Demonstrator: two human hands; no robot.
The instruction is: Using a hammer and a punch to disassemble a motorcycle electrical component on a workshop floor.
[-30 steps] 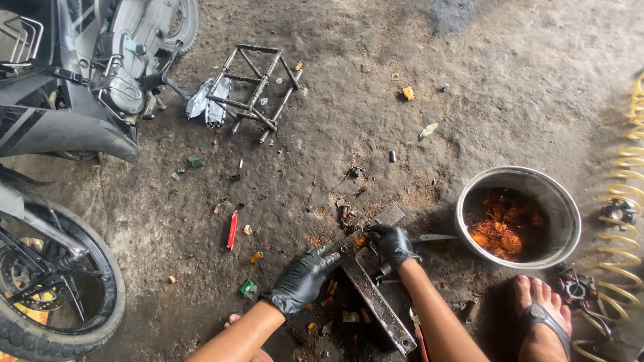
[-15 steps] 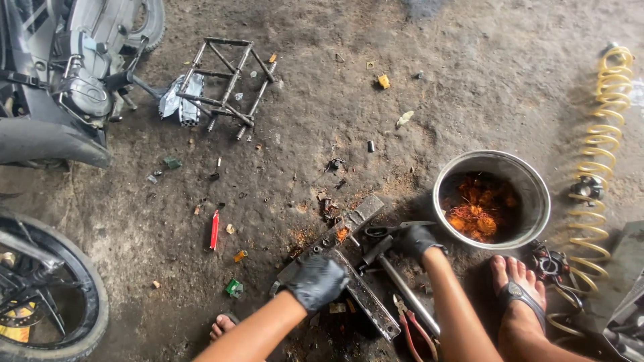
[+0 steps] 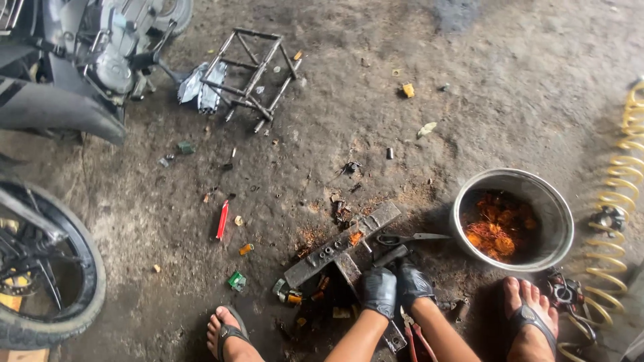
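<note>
Both gloved hands are down on the floor working at a rusty steel bar that lies flat on the dirt, crossed by a second bar running back toward the person. The left hand and right hand sit side by side right at that crossing, fingers curled together on a dark handle-like tool and the bar end, though I can't tell exactly what each one is clamped on. That bar looks heavy, stiff and gritty with rust, so I'd guess it won't slip much in gloves, and the long flat edges near the middle seem the best place to grab it. Small nuts or bolts sit on top of it and would roll off if it tilts. Lying just beside the bar are scissors, and a metal bowl with orange rusty stuff inside sits near the right foot. A red lighter-shaped thing, a welded metal frame, a motorcycle, a wheel and a yellow coiled hose are well apart; the bowl and scissors crowd things most.
</note>
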